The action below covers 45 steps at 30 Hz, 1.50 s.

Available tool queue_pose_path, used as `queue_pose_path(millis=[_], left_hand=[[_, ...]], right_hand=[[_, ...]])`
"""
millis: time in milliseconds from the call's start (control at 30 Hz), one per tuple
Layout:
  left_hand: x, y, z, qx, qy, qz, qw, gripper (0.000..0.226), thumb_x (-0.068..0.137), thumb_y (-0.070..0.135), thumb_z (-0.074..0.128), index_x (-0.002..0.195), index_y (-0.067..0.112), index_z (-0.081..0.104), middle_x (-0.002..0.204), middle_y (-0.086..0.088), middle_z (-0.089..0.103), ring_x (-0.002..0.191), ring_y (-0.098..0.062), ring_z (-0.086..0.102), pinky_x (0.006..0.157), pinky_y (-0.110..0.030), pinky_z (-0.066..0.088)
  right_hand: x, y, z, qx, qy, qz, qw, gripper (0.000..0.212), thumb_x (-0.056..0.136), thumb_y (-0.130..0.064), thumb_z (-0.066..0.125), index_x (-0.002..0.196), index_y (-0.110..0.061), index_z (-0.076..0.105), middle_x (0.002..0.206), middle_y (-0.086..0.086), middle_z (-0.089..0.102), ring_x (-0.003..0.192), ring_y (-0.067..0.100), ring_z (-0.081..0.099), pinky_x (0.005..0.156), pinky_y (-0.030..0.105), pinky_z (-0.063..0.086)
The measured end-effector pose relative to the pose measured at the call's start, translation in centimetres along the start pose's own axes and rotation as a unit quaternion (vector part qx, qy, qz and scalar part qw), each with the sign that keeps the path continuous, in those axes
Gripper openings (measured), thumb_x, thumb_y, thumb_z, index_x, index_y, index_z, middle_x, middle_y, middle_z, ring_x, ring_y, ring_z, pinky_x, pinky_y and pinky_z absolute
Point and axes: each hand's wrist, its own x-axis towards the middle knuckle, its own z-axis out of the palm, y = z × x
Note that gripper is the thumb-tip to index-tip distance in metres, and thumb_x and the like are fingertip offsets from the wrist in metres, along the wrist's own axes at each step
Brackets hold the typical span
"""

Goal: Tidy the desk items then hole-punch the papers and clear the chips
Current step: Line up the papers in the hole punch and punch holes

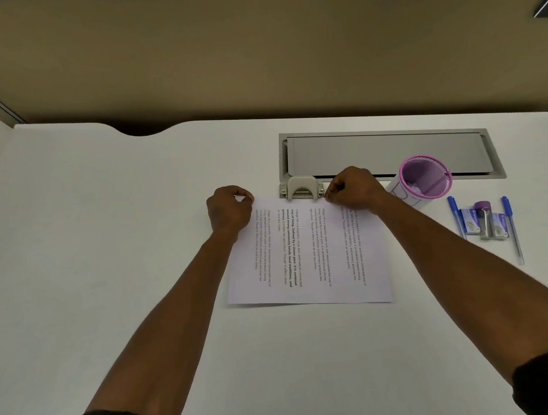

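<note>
Here I pinch the papers point(305, 254) at both far corners, left hand point(229, 208) and right hand point(352, 188), their edge in the hole punch point(302, 188); pressing its lever likely comes next.

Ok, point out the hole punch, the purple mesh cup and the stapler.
Beige metal hole punch point(302, 186): head view, on its arched handle.
Purple mesh pen cup point(426, 177): head view, on its inner wall.
Small purple-topped metal stapler point(484, 220): head view, on its body.

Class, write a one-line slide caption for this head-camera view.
Both hands, left and right, pinch the papers at the hole punch.
</note>
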Motion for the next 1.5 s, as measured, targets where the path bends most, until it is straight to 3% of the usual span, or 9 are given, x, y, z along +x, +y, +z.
queue_pose_path(millis=[267,433,600,767,933,1100,1333,1500], left_hand=[[0.3,-0.2,0.5,0.04,0.014,0.026,0.999,0.016,0.085,0.019,0.07,0.093,0.007,0.077,0.104,-0.007,0.074,0.101,-0.021,0.067,0.092,-0.029,0.05],[0.5,-0.2,0.4,0.053,0.012,0.032,0.998,0.017,0.086,0.022,0.069,0.094,0.01,0.077,0.106,-0.006,0.074,0.101,-0.022,0.067,0.094,-0.033,0.052],[-0.2,0.1,1.1,0.106,0.024,0.074,0.991,0.015,0.089,0.024,0.065,0.096,0.015,0.074,0.108,-0.007,0.07,0.101,-0.022,0.065,0.084,-0.022,0.04],[-0.2,1.3,1.8,0.265,-0.035,0.162,0.95,0.026,0.094,0.042,0.057,0.104,0.023,0.071,0.112,-0.004,0.062,0.111,-0.026,0.054,0.091,-0.039,0.038],[1.0,1.2,1.7,0.255,-0.083,0.188,0.945,0.023,0.094,0.039,0.059,0.097,0.022,0.074,0.1,0.001,0.072,0.104,-0.023,0.061,0.084,-0.037,0.035],[1.4,1.4,1.4,0.266,-0.12,0.205,0.934,0.023,0.093,0.039,0.06,0.096,0.021,0.074,0.099,0.0,0.072,0.102,-0.023,0.06,0.086,-0.04,0.041],[0.9,2.1,2.2,0.326,-0.146,0.204,0.911,0.025,0.098,0.036,0.051,0.101,0.017,0.067,0.104,-0.005,0.065,0.108,-0.028,0.053,0.091,-0.041,0.034],[1.1,2.2,2.4,0.343,-0.151,0.191,0.907,0.027,0.1,0.037,0.047,0.103,0.016,0.064,0.106,-0.003,0.069,0.108,-0.026,0.057,0.096,-0.042,0.03]], right_hand=[[0.3,-0.1,0.2,-0.012,0.002,0.019,1.0,0.02,0.086,-0.028,0.071,0.097,-0.013,0.077,0.093,0.007,0.074,0.085,0.021,0.068,0.078,0.035,0.057],[0.3,-0.1,0.3,-0.004,-0.003,0.028,1.0,0.019,0.087,-0.028,0.07,0.095,-0.012,0.077,0.091,0.007,0.074,0.084,0.022,0.067,0.076,0.034,0.055],[0.3,-0.1,0.3,0.022,-0.007,0.045,0.999,0.019,0.087,-0.026,0.069,0.092,-0.011,0.077,0.09,0.009,0.074,0.085,0.024,0.068,0.078,0.037,0.055],[0.4,0.0,0.2,0.041,-0.012,0.051,0.998,0.018,0.086,-0.025,0.069,0.089,-0.009,0.077,0.088,0.011,0.074,0.084,0.025,0.069,0.077,0.038,0.056],[0.3,0.2,0.2,0.047,-0.011,0.052,0.997,0.021,0.082,-0.022,0.067,0.085,-0.003,0.076,0.089,0.019,0.073,0.083,0.032,0.07,0.065,0.034,0.051],[0.2,0.2,0.1,0.058,-0.017,0.054,0.997,0.021,0.084,-0.024,0.067,0.087,-0.006,0.076,0.09,0.017,0.074,0.083,0.03,0.07,0.078,0.045,0.057],[-0.1,0.3,-0.1,0.066,-0.031,0.039,0.997,0.016,0.088,-0.024,0.066,0.088,-0.011,0.077,0.091,0.006,0.075,0.083,0.022,0.069,0.08,0.039,0.056],[-0.3,0.1,0.0,0.055,-0.016,0.028,0.998,0.014,0.087,-0.022,0.067,0.086,-0.011,0.077,0.088,0.007,0.074,0.084,0.023,0.068,0.076,0.037,0.055]])
